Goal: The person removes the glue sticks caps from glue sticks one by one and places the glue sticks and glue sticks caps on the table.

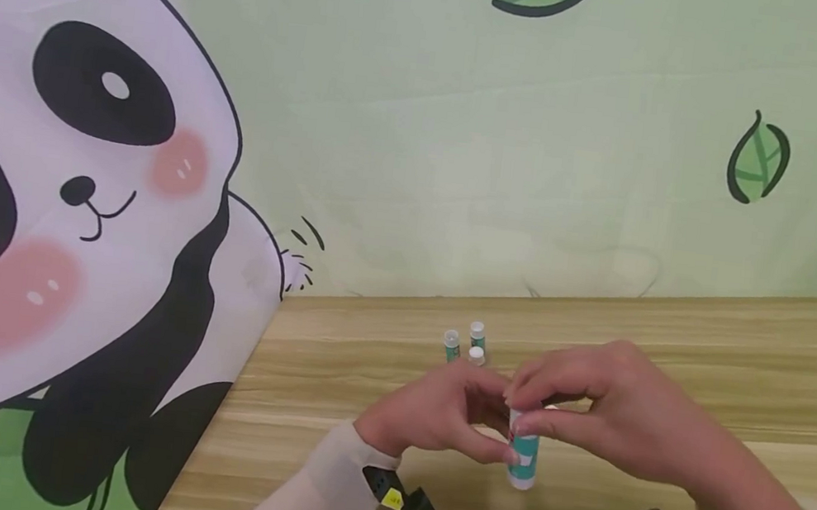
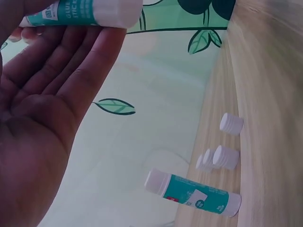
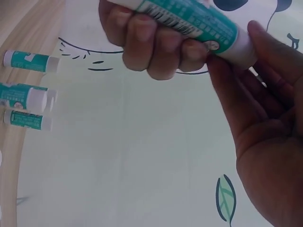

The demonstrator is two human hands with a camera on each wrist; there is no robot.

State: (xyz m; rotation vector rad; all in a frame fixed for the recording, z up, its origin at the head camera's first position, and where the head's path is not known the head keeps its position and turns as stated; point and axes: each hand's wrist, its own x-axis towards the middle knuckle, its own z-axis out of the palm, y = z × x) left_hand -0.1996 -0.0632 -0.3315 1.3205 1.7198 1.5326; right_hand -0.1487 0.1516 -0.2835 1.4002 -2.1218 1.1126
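A glue stick (image 1: 524,458) with a teal label and white ends is held upright above the wooden table. My left hand (image 1: 436,416) grips its body, thumb in front and fingers behind. From above, my right hand (image 1: 608,417) pinches the white top end between thumb and fingertips. In the right wrist view that white end (image 3: 241,49) sits between the right thumb and fingers, partly covered. The bottom white end (image 2: 118,12) shows in the left wrist view. Whether the cap is loose cannot be told.
Beyond my left hand stand several more glue sticks (image 1: 451,344). One glue stick (image 2: 196,194) and several loose white caps (image 2: 232,124) are on the table (image 2: 270,94) in the left wrist view. A panda-print cloth (image 1: 428,141) hangs behind the table.
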